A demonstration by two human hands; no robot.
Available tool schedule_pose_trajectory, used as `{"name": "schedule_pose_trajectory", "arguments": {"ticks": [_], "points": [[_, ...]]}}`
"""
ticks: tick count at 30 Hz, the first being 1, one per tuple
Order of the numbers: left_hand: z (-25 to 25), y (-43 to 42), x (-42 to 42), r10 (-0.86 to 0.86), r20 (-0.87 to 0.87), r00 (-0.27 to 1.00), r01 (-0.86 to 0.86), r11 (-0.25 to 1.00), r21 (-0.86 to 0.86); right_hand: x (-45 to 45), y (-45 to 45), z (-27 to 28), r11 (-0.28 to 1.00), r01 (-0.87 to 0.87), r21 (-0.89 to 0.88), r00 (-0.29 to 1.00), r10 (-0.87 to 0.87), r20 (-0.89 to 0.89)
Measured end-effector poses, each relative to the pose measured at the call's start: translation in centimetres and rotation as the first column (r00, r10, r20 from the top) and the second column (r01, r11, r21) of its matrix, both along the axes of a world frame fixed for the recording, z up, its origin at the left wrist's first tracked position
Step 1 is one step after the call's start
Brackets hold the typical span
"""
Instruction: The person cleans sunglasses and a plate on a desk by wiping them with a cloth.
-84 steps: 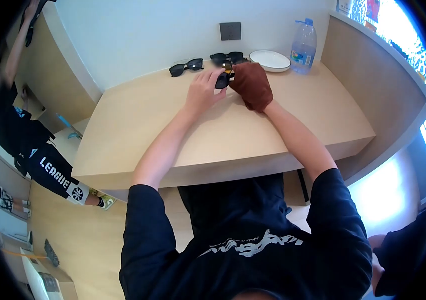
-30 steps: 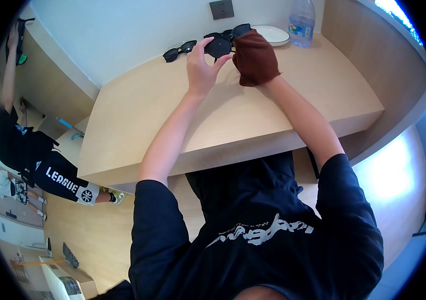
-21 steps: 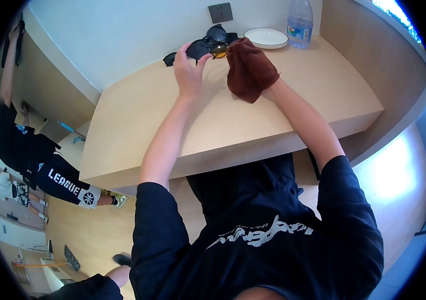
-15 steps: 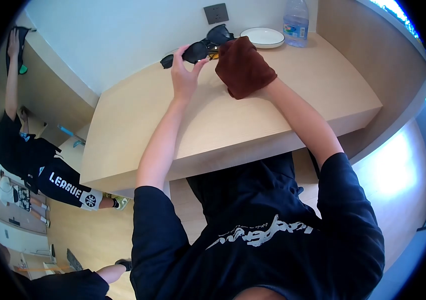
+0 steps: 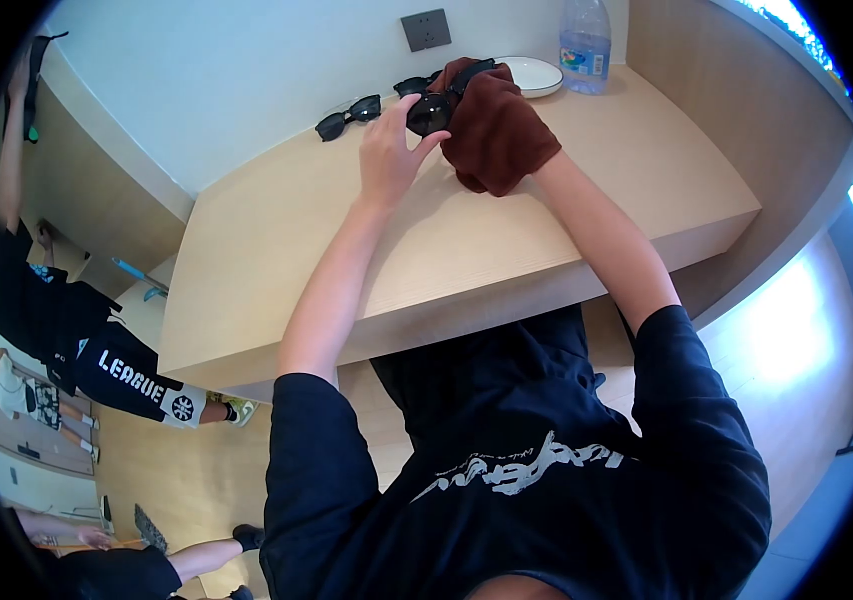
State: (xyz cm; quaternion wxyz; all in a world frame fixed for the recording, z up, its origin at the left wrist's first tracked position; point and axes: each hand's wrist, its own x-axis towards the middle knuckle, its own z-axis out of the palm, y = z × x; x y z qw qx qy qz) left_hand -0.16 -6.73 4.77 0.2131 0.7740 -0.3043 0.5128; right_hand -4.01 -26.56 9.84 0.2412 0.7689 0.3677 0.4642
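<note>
Pinched dark sunglasses [image 5: 430,116] by one lens between thumb and fingers of the left hand [image 5: 385,160]; held them over the far part of the desk [image 5: 277,220], against a brown cloth [image 5: 497,135]; had it draped over the right hand [image 5: 547,171]; could not tell the finger pose beneath; had another pair [image 5: 349,117] leftward, a white plate [image 5: 539,78] and bottle [image 5: 585,50] rightward.

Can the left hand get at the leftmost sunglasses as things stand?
Probably not straight away: the left hand is holding another pair. The way to the leftmost sunglasses looks free, though; nothing seems to lie between.
</note>
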Motion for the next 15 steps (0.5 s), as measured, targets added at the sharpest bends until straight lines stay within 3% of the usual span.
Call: {"name": "schedule_pose_trajectory", "arguments": {"ticks": [1, 3, 4, 6, 8, 11, 12, 13, 15], "points": [[0.3, 0.0, -0.1, 0.063, 0.038, 0.997, -0.064, 0.997, 0.042, 0.0, 0.0, 0.2, 1.0, -0.001, -0.001, 1.0, 0.001, 0.002], [0.9, 0.3, -0.4, 0.109, 0.027, 0.994, -0.11, 0.992, 0.066, -0.1, 0.2, 0.8, 1.0, 0.022, -0.018, 0.974, -0.026, -0.224], [1.1, 0.6, -0.5, 0.154, 0.013, 0.988, -0.155, 0.983, 0.094, 0.1, 0.4, 0.8, 1.0, 0.018, -0.023, 0.974, -0.022, -0.225], [1.3, 0.6, -0.6, 0.153, 0.041, 0.987, -0.157, 0.983, 0.093, 1.3, 0.7, 0.0, 0.98, 0.184, 0.08, 0.969, -0.167, -0.182], [1.9, 0.8, -0.7, 0.15, 0.077, 0.986, -0.157, 0.983, 0.091, 3.0, 0.7, -0.5, 0.981, 0.114, 0.157, 0.981, -0.085, -0.176], [3.7, 2.0, -0.8, 0.173, -0.029, 0.984, -0.172, 0.984, 0.053, 2.3, 1.8, 2.1, 0.954, 0.001, 0.3, 0.98, 0.059, -0.188], [4.3, 2.7, -0.8, 0.162, 0.038, 0.986, -0.164, 0.986, 0.04, 1.6, 2.5, 2.8, 0.926, -0.042, 0.374, 0.97, 0.127, -0.205], [4.7, 3.0, -0.9, 0.153, 0.11, 0.982, -0.158, 0.987, 0.029, 1.7, 2.9, 3.1, 0.928, -0.042, 0.369, 0.971, 0.126, -0.206], [5.7, 3.4, -1.5, 0.149, 0.085, 0.985, -0.152, 0.988, 0.027, 2.6, 3.7, 3.8, 0.945, 0.066, 0.321, 0.963, 0.023, -0.268]]}}
